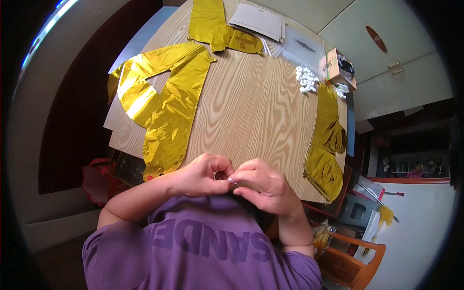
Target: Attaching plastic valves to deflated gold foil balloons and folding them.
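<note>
Hands [267, 187] meeting, seemingly pinched — gold foil balloons [175, 104], wooden table [241, 106]

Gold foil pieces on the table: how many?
3: a large foil piece at the left of the table, a second piece at its far edge, a third piece along its right. Folds may hide more.

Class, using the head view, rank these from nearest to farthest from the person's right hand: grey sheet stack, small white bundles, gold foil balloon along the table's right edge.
1. Gold foil balloon: right edge, nearest the right hand.
2. Small white bundles: farther up, right side.
3. Grey sheet stack: at the far end.
</note>
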The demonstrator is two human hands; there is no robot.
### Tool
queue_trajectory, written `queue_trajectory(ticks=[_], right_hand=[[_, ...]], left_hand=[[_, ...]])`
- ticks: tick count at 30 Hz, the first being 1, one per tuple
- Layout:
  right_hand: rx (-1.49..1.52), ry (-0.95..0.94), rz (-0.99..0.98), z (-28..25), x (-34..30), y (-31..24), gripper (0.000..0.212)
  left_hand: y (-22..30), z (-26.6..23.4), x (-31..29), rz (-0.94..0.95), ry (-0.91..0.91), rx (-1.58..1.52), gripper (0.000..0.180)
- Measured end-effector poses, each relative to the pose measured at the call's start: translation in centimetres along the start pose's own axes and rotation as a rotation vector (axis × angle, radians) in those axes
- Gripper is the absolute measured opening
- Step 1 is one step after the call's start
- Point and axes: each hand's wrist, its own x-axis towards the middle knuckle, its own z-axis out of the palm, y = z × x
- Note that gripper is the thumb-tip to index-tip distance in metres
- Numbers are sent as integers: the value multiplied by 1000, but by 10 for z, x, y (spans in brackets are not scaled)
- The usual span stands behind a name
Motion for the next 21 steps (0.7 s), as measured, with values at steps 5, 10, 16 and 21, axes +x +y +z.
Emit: queue_trajectory(ticks=[5,10,16,21], right_hand=[[-44,-75,-51,-2,-6,10,19],[-48,-17,4,5,-11,15,15],[-202,173,-74,27,-22,20,16],[-339,181,-152,21,-21,15,18]], left_hand=[[7,-1,1,-75,-80,-12,14],[0,0,1,-120,-120,-169,9],[-1,2,2,-206,-52,-491,5],[0,3,2,-166,-47,-558,4]])
